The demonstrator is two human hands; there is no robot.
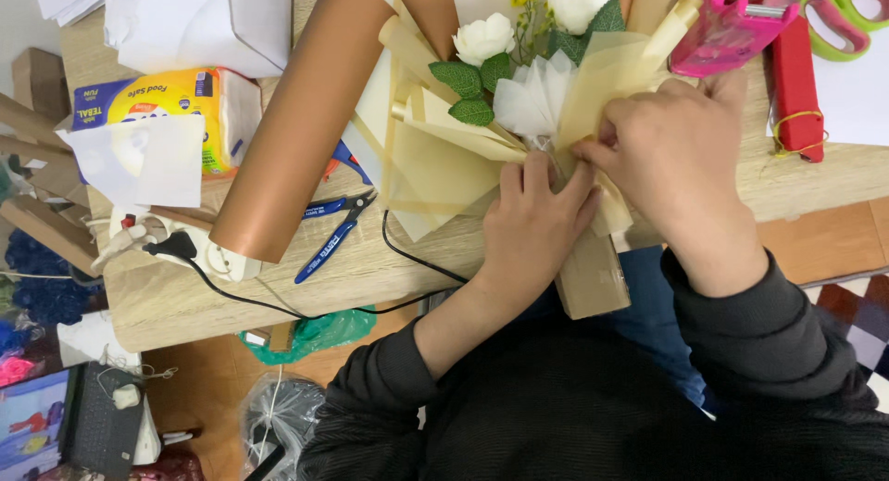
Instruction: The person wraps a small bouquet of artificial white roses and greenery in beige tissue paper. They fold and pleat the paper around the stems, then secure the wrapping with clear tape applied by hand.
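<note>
Cream wrapping paper [444, 157] fanned out around the bouquet [528, 83] that I held at the near edge of the desk [370, 268] — white artificial roses [483, 38] with green leaves, and a puff of white tissue at the centre. My left hand [532, 217] was closed around the gathered neck of the bouquet from below, fingers curled over the paper. My right hand [671, 162] pinched the same spot from the right, thumb and fingertips pressed together on the folds, touching the left hand. A brown paper-wrapped stem end [593, 277] stuck out past the desk edge toward my lap.

Beside the bouquet on the left lay a copper-coloured roll of paper [301, 120], tilted across the desk, with blue-handled pliers [335, 231] just beside its lower end. A black cable [278, 300] ran from a white power strip [199, 254] along the desk edge. Farther left sat a yellow and blue tissue box [162, 101]. At the far right — well apart from the pliers — were a pink tape dispenser [732, 27], a red oblong box [796, 83] with a rubber band around it, and green-handled scissors [843, 9].
</note>
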